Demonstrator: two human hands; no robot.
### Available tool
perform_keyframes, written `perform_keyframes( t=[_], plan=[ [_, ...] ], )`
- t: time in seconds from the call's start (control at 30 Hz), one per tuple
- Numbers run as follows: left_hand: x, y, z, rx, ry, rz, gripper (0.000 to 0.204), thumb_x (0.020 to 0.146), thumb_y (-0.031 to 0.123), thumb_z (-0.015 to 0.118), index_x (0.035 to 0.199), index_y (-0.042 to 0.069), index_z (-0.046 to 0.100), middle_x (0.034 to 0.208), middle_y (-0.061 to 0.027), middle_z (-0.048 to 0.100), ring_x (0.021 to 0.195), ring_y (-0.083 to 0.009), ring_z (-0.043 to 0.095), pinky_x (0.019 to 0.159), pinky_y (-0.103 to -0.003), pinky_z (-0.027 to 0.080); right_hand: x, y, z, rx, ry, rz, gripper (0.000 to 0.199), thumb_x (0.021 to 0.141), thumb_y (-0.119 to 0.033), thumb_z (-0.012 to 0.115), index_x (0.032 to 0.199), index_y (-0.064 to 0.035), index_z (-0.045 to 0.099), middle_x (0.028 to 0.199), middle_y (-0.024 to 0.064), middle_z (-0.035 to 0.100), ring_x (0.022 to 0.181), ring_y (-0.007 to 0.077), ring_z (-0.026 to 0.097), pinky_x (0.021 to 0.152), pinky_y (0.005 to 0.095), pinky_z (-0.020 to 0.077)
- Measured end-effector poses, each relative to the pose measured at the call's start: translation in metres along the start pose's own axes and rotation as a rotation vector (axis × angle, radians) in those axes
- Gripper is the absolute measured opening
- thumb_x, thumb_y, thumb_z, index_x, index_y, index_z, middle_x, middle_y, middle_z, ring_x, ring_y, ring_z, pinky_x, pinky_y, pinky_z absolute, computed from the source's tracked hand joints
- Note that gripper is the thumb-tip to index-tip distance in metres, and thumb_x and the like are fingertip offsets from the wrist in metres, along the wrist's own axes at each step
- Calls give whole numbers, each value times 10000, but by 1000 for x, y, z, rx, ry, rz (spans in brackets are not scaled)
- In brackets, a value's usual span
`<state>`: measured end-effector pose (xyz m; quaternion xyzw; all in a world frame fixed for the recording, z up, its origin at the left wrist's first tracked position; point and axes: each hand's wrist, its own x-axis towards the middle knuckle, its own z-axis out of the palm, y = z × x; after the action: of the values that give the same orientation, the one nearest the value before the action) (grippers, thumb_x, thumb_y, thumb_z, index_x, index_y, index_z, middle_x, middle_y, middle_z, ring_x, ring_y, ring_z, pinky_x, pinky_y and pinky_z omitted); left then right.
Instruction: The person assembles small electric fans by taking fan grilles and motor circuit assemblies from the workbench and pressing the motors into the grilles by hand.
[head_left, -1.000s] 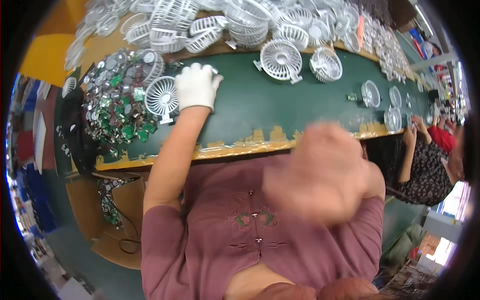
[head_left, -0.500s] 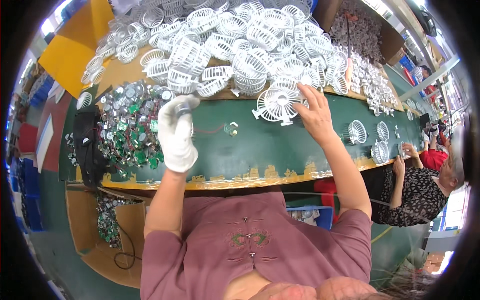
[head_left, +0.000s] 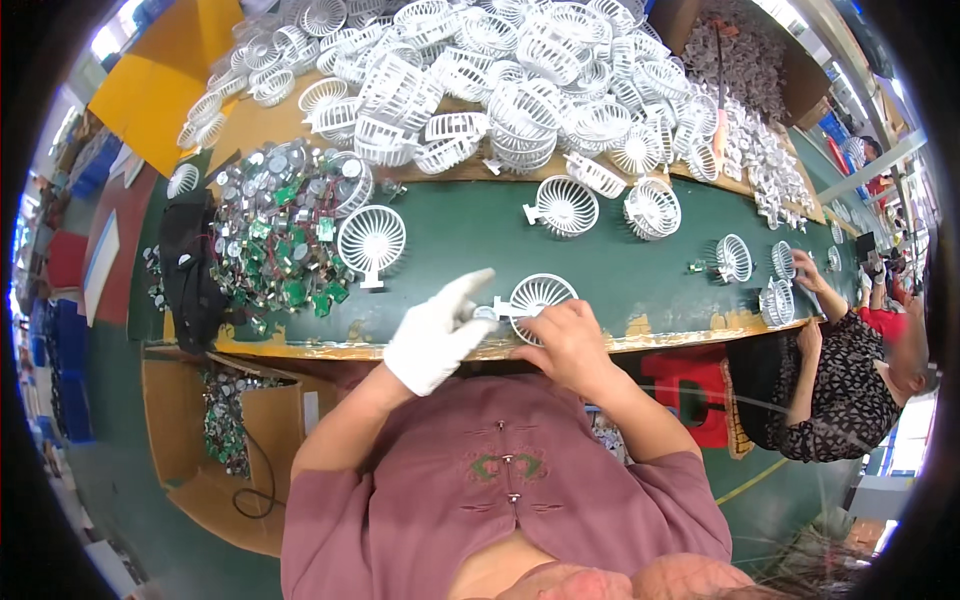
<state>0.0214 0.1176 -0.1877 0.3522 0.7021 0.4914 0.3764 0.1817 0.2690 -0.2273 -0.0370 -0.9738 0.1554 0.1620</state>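
Observation:
My left hand (head_left: 435,335), in a white glove, is over the near part of the green tabletop. Its thumb and fingers close about a small round silvery motor (head_left: 485,313), while the index finger stretches out past it. Beside it, bare fingers of my right hand (head_left: 572,345) grip a white round fan grille (head_left: 543,292) near the front edge. The grille's short stem points left, toward the motor. One loose grille (head_left: 372,240) lies left of my hands. Farther back are another grille (head_left: 567,207) and a deeper one (head_left: 652,209).
A big heap of white grilles (head_left: 520,100) covers the back. To the left is a pile of motors with green circuit boards (head_left: 275,240), beside a black bag (head_left: 188,280). An open cardboard box (head_left: 175,440) stands below. A co-worker (head_left: 840,390) sits at right, handling grilles.
Both hands have drawn back toward the front edge and closer together. My right hand has come from the grille heap and now grips a grille. More grilles lie singly on the green tabletop.

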Motion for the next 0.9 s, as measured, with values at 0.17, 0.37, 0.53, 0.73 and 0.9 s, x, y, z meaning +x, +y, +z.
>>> perform_keyframes(
  t=[0.17, 0.37, 0.53, 0.73, 0.9],
  plan=[
    [5, -11, 28, -51, -78, 131, 594, 880, 270, 591, 1405, 95, 373, 891, -135, 657, 788, -235, 635, 731, -335, 493, 13, -9, -17, 195, 183, -87, 558, 655, -175, 775, 1174, -73, 598, 922, 71, 593, 800, 263, 568, 732, 367, 447],
    [12, -1, 35, 249, -87, 153, 639, 845, 300, 627, 1390, 77, 378, 1005, -153, 631, 893, -287, 630, 791, -355, 502, 10, 0, -21, 102, 168, -55, 352, 676, -112, 706, 1011, -65, 610, 880, 74, 584, 806, 263, 565, 706, 373, 436],
    [21, -16, 39, 755, 56, 417, 523, 735, 315, 704, 1170, 73, 543, 1037, -123, 588, 915, -325, 598, 787, -393, 501, 11, 22, -20, -66, 111, -2, 296, 721, -133, 690, 998, -83, 602, 855, 65, 578, 813, 255, 547, 759, 384, 402],
    [30, -37, 37, 901, -23, 524, 353, 754, 285, 680, 1060, 132, 590, 937, -67, 570, 806, -277, 586, 700, -400, 493, 14, 34, -15, -167, -46, -71, 212, 723, -178, 700, 892, -96, 601, 785, 41, 567, 832, 236, 537, 806, 405, 382],
    [36, -46, 25, 931, -7, 656, 259, 775, 270, 651, 1006, 167, 594, 882, -48, 556, 734, -257, 570, 640, -389, 477, 23, 35, -15, -120, -127, -139, 207, 714, -194, 711, 854, -92, 597, 772, 47, 563, 820, 233, 540, 804, 387, 390]
  ],
)
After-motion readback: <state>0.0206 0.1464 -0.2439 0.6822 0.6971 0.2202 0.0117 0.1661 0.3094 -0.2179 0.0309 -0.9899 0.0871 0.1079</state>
